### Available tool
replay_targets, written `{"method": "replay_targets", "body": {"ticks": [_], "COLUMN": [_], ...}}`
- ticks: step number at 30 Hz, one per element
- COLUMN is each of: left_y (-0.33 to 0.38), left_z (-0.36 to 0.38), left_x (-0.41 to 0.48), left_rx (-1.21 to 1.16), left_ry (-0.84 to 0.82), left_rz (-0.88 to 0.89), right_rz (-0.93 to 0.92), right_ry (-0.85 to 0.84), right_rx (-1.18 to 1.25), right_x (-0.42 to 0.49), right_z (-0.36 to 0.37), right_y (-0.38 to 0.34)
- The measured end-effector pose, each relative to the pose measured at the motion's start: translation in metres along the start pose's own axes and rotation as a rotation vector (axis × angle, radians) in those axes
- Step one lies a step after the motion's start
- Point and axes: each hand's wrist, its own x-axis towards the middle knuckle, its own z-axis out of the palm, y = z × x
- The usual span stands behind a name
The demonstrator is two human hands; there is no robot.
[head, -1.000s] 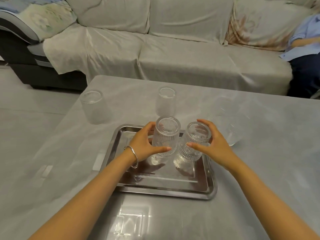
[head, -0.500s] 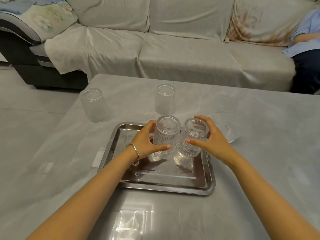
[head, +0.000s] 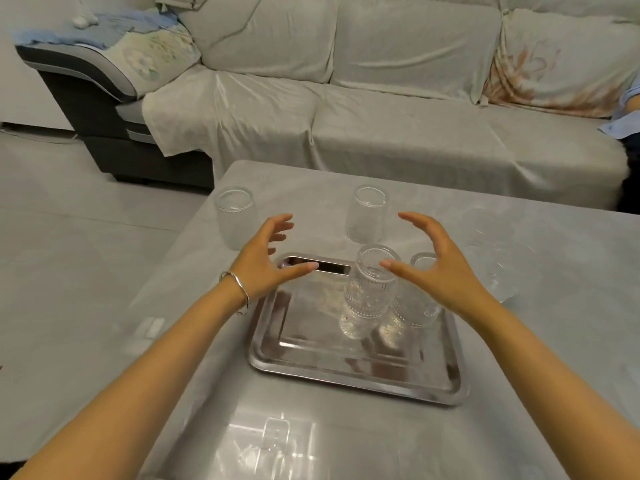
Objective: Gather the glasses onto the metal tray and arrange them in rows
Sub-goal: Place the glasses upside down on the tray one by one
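Note:
A metal tray (head: 311, 362) lies on the grey table. Two ribbed glasses stand side by side on its far right part: one (head: 367, 292) in the middle, the other (head: 419, 306) partly behind my right hand. My left hand (head: 266, 261), a bangle on its wrist, hovers open over the tray's far left corner. My right hand (head: 433, 261) hovers open above the two glasses, touching neither. Off the tray stand a frosted glass (head: 235, 220) at the far left, another glass (head: 367, 213) beyond the tray, and faint clear glasses (head: 491, 251) to the right.
The table's (head: 311, 445) far edge meets a cloth-covered sofa (head: 346, 116). A person's blue sleeve (head: 627, 123) shows at the right edge. The floor (head: 69, 237) lies to the left of the table.
Both hands have let go of the two ribbed glasses, risen and spread open. The glasses stay on the tray. The camera view has tilted up a little.

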Motion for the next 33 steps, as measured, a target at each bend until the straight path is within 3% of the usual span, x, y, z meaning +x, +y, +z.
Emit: {"method": "replay_targets", "body": {"ticks": [6, 13, 17, 27, 33], "left_y": [-0.031, -0.075, -0.09, -0.107, -0.087], "left_z": [-0.075, -0.096, -0.098, -0.085, -0.088], "left_x": [0.013, 0.042, 0.06, 0.077, 0.065], "left_rx": [0.032, 0.011, -0.017, -0.163, -0.205], "left_ry": [0.368, 0.208, 0.109, 0.081, 0.14], "left_rz": [-0.059, -0.239, -0.216, -0.136, -0.091], "right_rz": [-0.088, -0.03, 0.04, 0.127, 0.062], "right_ry": [-0.119, -0.257, -0.256, -0.194, -0.224], "right_rx": [0.079, 0.146, 0.256, 0.434, 0.406], "right_x": [0.044, 0.095, 0.125, 0.151, 0.146], "right_z": [0.066, 0.155, 0.184, 0.206, 0.187], "right_y": [-0.033, -0.046, -0.053, -0.041, -0.059]}}
